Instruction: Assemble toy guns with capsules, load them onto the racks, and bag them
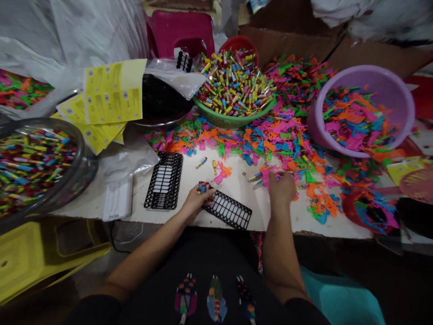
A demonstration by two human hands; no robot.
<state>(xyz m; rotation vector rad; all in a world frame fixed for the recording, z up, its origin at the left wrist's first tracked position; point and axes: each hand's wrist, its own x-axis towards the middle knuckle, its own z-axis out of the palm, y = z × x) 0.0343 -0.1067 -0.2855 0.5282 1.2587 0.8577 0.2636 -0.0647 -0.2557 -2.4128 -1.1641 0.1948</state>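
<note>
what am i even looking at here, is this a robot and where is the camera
No robot here: these are a person's two bare hands. There is just one picture, taken by a camera worn on the head, looking forward and down.

The left hand holds a few small red and blue tubes at the end of a black plastic lattice tray. The right hand is at the edge of a heap of bright plastic pieces; its fingertips are too unclear to tell what it grips.

On the pale tabletop there is also a second black lattice tray, a wide green bowl of colourful tubes and a round purple tub of bright pieces.
</note>
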